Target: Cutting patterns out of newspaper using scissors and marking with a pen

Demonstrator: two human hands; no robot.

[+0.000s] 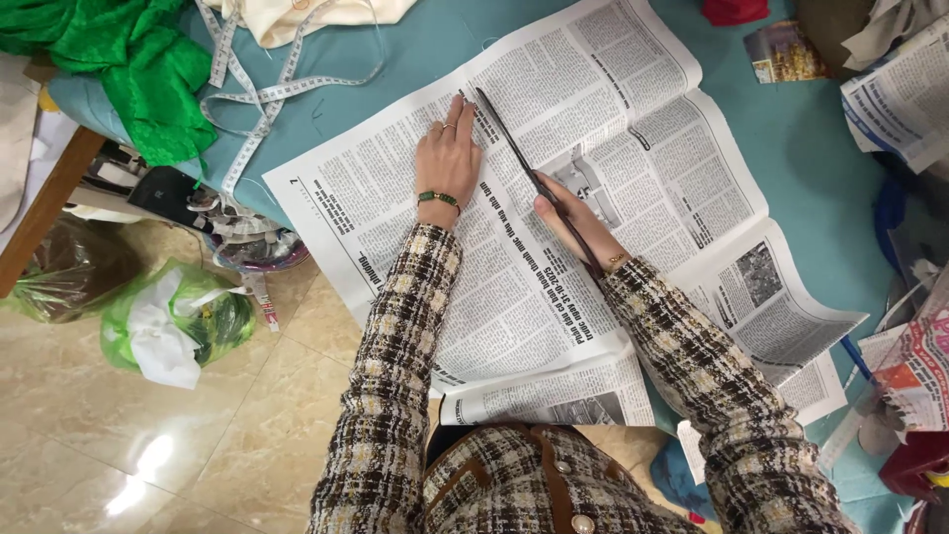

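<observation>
Newspaper point(554, 198) under both hands — left hand point(448, 158) flat, right hand point(578, 222) gripping scissors point(514, 148).

Head view, straight down (close)

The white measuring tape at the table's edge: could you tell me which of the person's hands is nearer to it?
Left. The left hand lies flat on the newspaper, right of the measuring tape; the right hand, holding scissors, is farther right.

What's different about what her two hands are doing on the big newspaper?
The left hand lies flat and open on the newspaper, pressing it down; the right hand is closed around long dark scissors. The left wrist wears a green bracelet; the right wears a thin gold one. Both come from checked tweed sleeves.
</observation>
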